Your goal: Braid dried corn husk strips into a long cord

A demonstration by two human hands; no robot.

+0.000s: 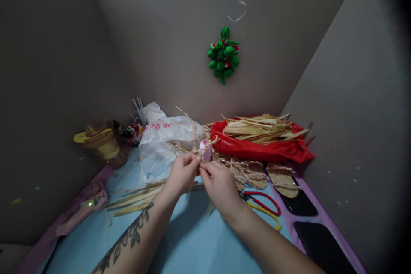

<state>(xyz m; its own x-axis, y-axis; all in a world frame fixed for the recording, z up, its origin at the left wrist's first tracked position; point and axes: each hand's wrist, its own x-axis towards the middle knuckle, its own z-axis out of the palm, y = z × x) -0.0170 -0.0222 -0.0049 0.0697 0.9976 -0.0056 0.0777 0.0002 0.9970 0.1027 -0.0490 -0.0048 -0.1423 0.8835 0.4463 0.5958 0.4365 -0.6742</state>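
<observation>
My left hand (182, 174) and my right hand (218, 184) meet above the blue table (192, 244), fingers pinched together on a thin twisted straw cord (193, 135) that rises from them. Just behind the fingertips stands a small pink spool (206, 150); whether it is touched I cannot tell. Several flat straw strips (135, 200) lie under my left wrist. My left forearm carries a dark tattoo.
A white plastic bag (163, 141) sits behind the hands. A red bag (266, 147) holds a pile of straw strips (260, 127). Woven straw soles (282, 177), red and yellow scissors (265, 207), two black phones (321, 244), a yellow container (102, 141), a green ornament (224, 55) on the wall.
</observation>
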